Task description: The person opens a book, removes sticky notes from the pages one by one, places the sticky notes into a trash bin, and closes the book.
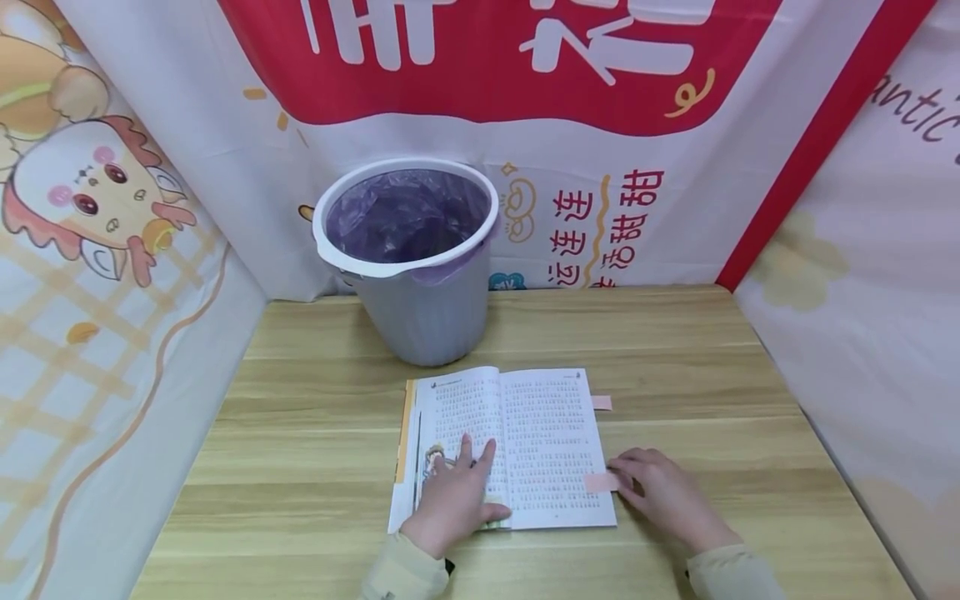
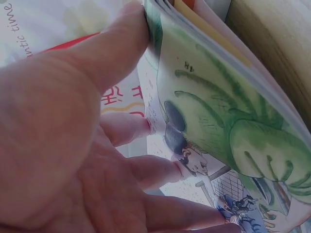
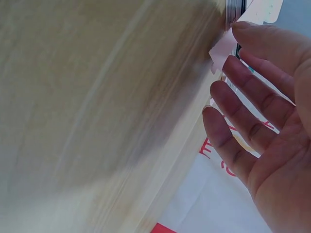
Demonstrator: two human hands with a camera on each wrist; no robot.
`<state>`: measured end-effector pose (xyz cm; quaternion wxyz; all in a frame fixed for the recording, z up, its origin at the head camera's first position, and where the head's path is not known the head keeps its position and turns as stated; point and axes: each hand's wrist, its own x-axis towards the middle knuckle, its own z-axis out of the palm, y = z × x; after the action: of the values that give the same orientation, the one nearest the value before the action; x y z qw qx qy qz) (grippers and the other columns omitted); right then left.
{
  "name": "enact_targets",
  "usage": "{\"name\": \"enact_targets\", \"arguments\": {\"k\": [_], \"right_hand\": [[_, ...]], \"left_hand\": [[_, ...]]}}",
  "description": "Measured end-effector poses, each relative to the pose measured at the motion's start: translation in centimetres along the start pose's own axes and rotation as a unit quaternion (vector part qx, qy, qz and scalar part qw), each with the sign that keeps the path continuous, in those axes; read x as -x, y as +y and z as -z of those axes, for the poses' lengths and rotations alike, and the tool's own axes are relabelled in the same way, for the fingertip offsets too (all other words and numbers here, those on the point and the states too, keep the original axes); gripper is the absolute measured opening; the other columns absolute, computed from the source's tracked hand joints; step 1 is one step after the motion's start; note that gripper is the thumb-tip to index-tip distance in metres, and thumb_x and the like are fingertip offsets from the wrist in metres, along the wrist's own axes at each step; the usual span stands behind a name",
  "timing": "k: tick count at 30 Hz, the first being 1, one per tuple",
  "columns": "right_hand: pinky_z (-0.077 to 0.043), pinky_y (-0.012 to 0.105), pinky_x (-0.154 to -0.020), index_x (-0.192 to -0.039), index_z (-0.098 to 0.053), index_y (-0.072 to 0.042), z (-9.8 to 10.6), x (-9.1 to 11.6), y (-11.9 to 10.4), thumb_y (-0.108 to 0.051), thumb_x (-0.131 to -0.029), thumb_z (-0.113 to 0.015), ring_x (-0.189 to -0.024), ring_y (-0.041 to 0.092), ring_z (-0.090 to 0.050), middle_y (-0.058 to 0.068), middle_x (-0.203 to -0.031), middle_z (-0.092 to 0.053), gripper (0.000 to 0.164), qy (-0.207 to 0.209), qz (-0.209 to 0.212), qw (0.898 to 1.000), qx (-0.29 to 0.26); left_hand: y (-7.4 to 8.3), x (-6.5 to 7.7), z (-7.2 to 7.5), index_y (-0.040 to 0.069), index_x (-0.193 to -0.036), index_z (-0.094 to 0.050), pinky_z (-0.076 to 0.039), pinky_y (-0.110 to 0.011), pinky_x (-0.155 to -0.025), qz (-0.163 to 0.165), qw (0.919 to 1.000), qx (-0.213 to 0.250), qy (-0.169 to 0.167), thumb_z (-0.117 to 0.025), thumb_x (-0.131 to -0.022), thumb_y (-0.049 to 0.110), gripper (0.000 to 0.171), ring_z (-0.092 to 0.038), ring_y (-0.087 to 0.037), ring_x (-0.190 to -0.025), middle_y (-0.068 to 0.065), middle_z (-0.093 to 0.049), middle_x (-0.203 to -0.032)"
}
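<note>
An open book (image 1: 551,433) with printed text lies on the wooden table. My left hand (image 1: 453,496) rests on its left page with fingers spread, the thumb near the inner fold. In the left wrist view those fingertips touch the illustrated page (image 2: 209,107), which shows green shapes and a drawn figure. At the book's right edge is my right hand (image 1: 660,492), fingers slightly bent. Its thumb and fingertips are right at a pink sticky tab (image 1: 600,482) that sticks out from the pages. In the right wrist view the tab (image 3: 223,51) shows between thumb and fingers, with a gap around it.
A second pink tab (image 1: 602,402) juts from the book's upper right edge. Behind the book stands a grey bin (image 1: 431,312) with a white rim and a purple liner. Printed cloth (image 1: 480,83) hangs at the back and both sides of the wooden table (image 1: 300,467).
</note>
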<state>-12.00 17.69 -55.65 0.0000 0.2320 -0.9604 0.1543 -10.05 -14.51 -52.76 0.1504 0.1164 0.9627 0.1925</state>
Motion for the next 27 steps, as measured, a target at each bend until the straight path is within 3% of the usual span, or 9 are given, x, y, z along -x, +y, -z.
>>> {"name": "enact_targets", "arguments": {"k": [10,18,27], "right_hand": [[-0.055,0.042,-0.087,-0.109,-0.075,-0.009,-0.09,-0.01,-0.29,-0.011,-0.076,-0.085,-0.099,0.021,-0.065,0.004,-0.108,-0.070,0.034,-0.018,-0.017,1.000,-0.003],[-0.056,0.039,-0.084,-0.103,-0.077,-0.011,-0.63,0.08,-0.08,-0.004,-0.073,-0.086,-0.094,0.019,-0.066,0.002,-0.103,-0.071,0.031,0.006,0.000,1.000,0.004],[-0.055,0.038,-0.086,-0.102,-0.078,-0.014,-0.90,0.25,0.08,-0.005,-0.074,-0.086,-0.097,0.018,-0.065,0.001,-0.106,-0.070,0.031,-0.001,-0.001,1.000,0.012]], "left_hand": [[0.03,0.03,-0.26,0.013,-0.152,-0.040,-0.048,-0.069,-0.081,0.001,1.0000,0.001,0.005,-0.076,-0.076,0.059,0.096,-0.038,-0.071,-0.117,-0.033,-0.031,-0.151],[-0.02,-0.01,-0.19,0.013,-0.152,-0.040,-0.048,-0.070,-0.080,0.003,1.0000,0.008,0.005,-0.076,-0.075,0.058,0.096,-0.037,-0.072,-0.118,-0.033,-0.031,-0.152],[-0.14,-0.02,-0.26,0.013,-0.153,-0.039,-0.047,-0.070,-0.082,0.000,0.9999,0.012,0.004,-0.076,-0.076,0.057,0.096,-0.036,-0.072,-0.118,-0.033,-0.029,-0.152]]}}
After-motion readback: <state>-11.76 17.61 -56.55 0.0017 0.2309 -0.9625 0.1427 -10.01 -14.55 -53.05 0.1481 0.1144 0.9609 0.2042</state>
